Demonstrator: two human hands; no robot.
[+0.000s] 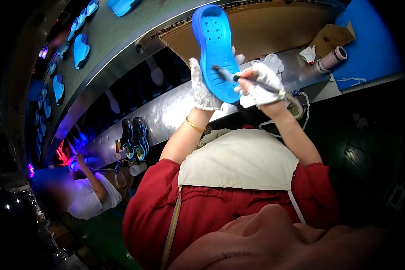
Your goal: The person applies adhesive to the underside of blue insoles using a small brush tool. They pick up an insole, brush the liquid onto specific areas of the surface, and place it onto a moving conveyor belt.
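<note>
A bright blue shoe sole (pixel 217 48) is tilted up in front of me, its inner face toward me, with small holes in the forefoot and grooves lower down. My left hand (pixel 203 92), in a white knit glove, is closed around the sole; its thumb lies along the left side and fingertips show at the far right edge. A slim brush (pixel 226 74) with a dark tip is gripped in my gloved right hand (pixel 262 85), where some bare fingertips show. The brush tip is over the sole's grooved middle; whether it touches cannot be seen.
A conveyor belt (pixel 135 18) carrying several blue soles curves along the far left. Beyond my hands stands a cardboard box (pixel 265 31). A pink tumbler (pixel 332 59) lies at right beside a blue surface (pixel 373 45). Dark sneakers (pixel 135 137) and a co-worker (pixel 92 193) are left.
</note>
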